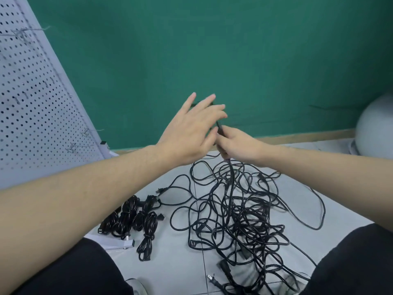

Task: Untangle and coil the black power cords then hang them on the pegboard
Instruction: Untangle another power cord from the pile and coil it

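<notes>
1. Done so far, by the look of it: several coiled bundles (136, 218) of black cord lie tied off on the floor at the lower left, touching one another, beside a pale flat bar (119, 243). I count about four or five, but they overlap too much for an exact number.

2. None of them hangs yet. The pegboard (32, 99) leans at the far left, and no cord shows on the part in view; only a few hooks and bits of thread are there.

3. Most of the work is left. A large tangled pile (236, 213) of black power cords sprawls over the floor tiles between the person's knees, with loops trailing out to the right and several plugs (213, 281) poking out near the bottom edge.

4. The step in hand seems to be coiling one cord. The right hand (238, 145) grips a cord (230, 177) that rises straight up out of the pile, fingers curled round it.

5. The left hand (191, 128) is raised just beside the right, touching it, with fingers (204, 105) spread wide and straight; a strand of cord appears to run behind them, though how it lies there is hidden.

6. Judged overall, the task is perhaps a third along: this cord to finish, the pile to clear, then every bundle to hang.
</notes>
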The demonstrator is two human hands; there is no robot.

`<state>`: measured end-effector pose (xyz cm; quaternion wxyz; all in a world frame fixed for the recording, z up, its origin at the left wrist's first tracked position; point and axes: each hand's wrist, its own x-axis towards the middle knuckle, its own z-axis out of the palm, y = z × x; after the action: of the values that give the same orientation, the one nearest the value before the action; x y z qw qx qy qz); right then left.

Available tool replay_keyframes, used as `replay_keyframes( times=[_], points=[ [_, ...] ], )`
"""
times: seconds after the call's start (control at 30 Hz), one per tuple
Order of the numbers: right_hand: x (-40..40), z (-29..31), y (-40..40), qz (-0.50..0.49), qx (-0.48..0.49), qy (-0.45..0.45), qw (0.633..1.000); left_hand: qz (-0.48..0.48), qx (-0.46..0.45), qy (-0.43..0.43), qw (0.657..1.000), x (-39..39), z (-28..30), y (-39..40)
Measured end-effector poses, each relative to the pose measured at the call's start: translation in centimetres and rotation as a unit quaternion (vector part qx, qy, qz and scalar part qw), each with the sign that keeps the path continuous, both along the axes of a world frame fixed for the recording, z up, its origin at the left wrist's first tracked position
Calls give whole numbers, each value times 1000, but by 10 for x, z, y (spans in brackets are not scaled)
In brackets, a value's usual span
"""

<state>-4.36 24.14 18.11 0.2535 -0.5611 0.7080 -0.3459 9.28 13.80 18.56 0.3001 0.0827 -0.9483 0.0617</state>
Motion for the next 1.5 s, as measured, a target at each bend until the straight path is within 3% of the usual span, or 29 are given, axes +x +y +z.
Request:
replay_keyframes(
  times=[0.1, 0.17, 0.23, 0.37, 0.47, 0.53, 0.6, 0.67, 0.77, 0.9, 1.0, 1.13, 1.23, 1.33, 1.5],
  points=[
    [2, 6, 4, 21, 17, 93, 995, 41, -85, -88, 992, -5, 7, -1],
    [-5, 6, 4, 21, 16, 99, 995, 109, -38, -160, 980, -8, 16, 6],
    [-13, 4, 4, 14, 15, 106, 994, 165, 77, -223, 958, -11, 18, 9],
    [-21, -3, 4, 5, 20, 147, 989, 108, 421, -214, 875, -9, 3, 14],
    [-25, -4, 1, 10, 7, 149, 989, 49, 568, -188, 800, -3, -4, 14],
    [-28, -3, -1, 18, 2, 102, 995, 18, 631, -178, 755, 2, -1, 13],
    [-29, -6, 0, 30, 5, 23, 999, 5, 632, -168, 757, 5, 5, 16],
    [-32, -12, 2, 46, 17, -14, 999, -7, 607, -144, 782, 5, 12, 22],
    [-34, -23, 2, 65, 45, -21, 997, -15, 581, -83, 809, 4, 24, 33],
    [-40, -34, 6, 69, 121, 31, 990, -28, 599, 39, 800, 8, 38, 29],
    [-47, -35, 9, 37, 147, -8, 988, -15, 592, 73, 803, 16, 37, 21],
    [-64, -34, 16, -17, 112, -155, 981, 28, 484, 40, 874, 27, 25, 1],
    [-71, -20, 13, -97, 43, -130, 986, 94, 436, -20, 895, 39, 11, -15],
    [-70, 4, 10, -107, -38, -43, 993, 143, 468, -38, 871, 43, 1, -27],
    [-68, 23, 20, -36, -101, 84, 991, 112, 660, -70, 740, 41, -4, -22]
  ],
)
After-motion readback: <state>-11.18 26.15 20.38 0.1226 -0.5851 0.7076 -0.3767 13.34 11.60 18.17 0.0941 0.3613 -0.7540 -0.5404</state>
